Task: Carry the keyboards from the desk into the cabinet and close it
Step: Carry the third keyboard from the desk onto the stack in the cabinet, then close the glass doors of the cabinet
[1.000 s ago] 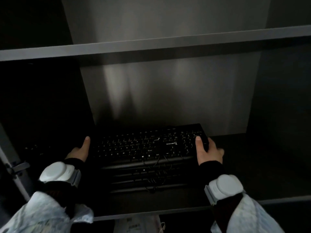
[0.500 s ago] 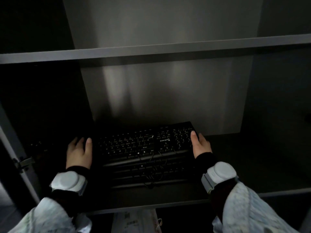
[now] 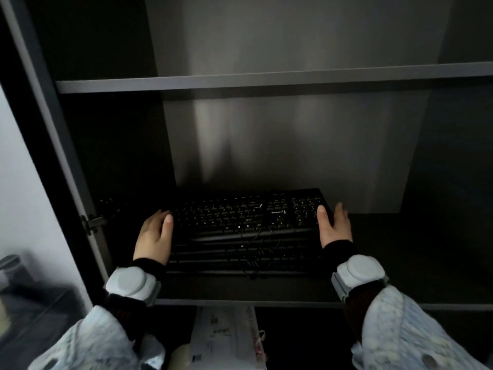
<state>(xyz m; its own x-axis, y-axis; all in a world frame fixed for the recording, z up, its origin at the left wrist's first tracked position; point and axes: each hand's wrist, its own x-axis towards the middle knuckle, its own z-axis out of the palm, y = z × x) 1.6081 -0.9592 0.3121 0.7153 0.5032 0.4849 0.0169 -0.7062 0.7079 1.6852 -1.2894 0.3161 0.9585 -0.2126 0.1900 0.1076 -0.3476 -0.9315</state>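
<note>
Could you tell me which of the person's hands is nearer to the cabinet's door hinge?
Left. The left hand rests at the keyboard stack's left end, just right of the door hinge; the right hand is at the far end.

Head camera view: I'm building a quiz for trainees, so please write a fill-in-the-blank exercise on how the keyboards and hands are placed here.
1. The black plastic keyboards lie stacked on a ____ inside the dark grey cabinet.
2. The left hand and right hand sit at opposite ____ of the stack.
3. Thin black ____ hang over the stack's front edge.
4. Each wrist wears a rounded ____ band.

Missing words: shelf; ends; cables; white
</note>
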